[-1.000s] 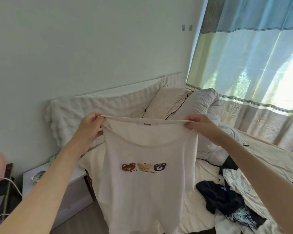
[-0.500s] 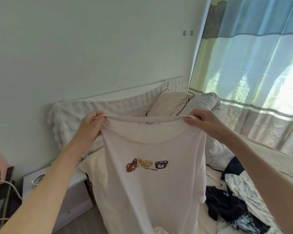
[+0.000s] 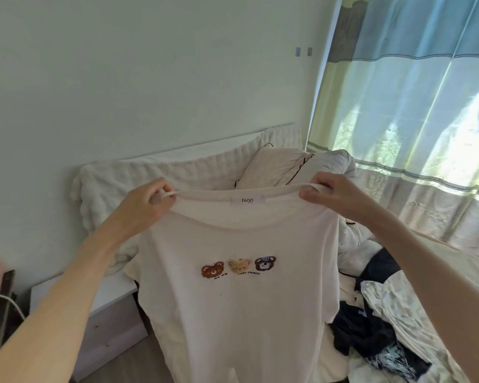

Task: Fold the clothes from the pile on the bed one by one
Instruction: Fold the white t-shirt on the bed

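Left hand: left hand (image 3: 145, 205) pinches the neckline of the white T-shirt (image 3: 241, 294) at its left end, fingers curled round the hem.
Right hand: right hand (image 3: 332, 197) pinches the neckline at its right end, fingers curled likewise.
T-shirt: held up in the air between both hands, hanging flat, three bear faces (image 3: 238, 267) printed on the chest; lower edge runs out of view at the bottom.
Pile: dark and patterned clothes (image 3: 376, 335) lie on the bed (image 3: 459, 275), lower right, just beside the shirt's right edge.
Left margin: white nightstand (image 3: 94, 316) near the shirt's left edge.
Behind: pillows (image 3: 277, 167) against the wall; curtain (image 3: 415, 106) to the right.
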Available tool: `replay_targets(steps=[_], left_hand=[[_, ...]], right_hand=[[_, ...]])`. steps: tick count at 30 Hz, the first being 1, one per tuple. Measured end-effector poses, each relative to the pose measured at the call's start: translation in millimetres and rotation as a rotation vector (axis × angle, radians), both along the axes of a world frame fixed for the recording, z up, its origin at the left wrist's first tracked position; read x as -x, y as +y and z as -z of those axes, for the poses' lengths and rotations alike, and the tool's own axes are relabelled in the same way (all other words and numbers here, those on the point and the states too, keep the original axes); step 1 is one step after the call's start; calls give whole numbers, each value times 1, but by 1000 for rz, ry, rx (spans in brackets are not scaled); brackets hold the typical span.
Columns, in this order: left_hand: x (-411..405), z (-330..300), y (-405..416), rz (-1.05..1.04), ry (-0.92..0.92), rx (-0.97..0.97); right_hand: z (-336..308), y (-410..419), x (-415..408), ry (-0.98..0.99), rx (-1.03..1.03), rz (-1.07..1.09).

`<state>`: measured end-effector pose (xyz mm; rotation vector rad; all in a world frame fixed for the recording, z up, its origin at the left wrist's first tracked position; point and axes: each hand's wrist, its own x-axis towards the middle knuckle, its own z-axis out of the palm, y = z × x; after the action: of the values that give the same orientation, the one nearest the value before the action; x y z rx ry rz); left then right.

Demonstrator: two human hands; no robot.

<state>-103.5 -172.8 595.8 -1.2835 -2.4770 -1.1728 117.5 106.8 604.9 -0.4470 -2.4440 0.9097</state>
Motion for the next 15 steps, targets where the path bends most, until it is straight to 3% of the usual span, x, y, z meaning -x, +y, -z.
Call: replay_targets(steps=[3, 8, 11, 15], left_hand=[[1, -4, -9, 51, -50, 66], [2, 32, -29, 152, -353, 227], [-3, 51, -34, 230, -481, 253], [-11, 52, -22, 43, -279, 60]], right_hand=[[-4, -3, -4, -63, 10, -108], [33, 3, -18, -381, 90, -204], [61, 10, -18, -292, 114, -102], [59, 5, -15, -8, 33, 11]])
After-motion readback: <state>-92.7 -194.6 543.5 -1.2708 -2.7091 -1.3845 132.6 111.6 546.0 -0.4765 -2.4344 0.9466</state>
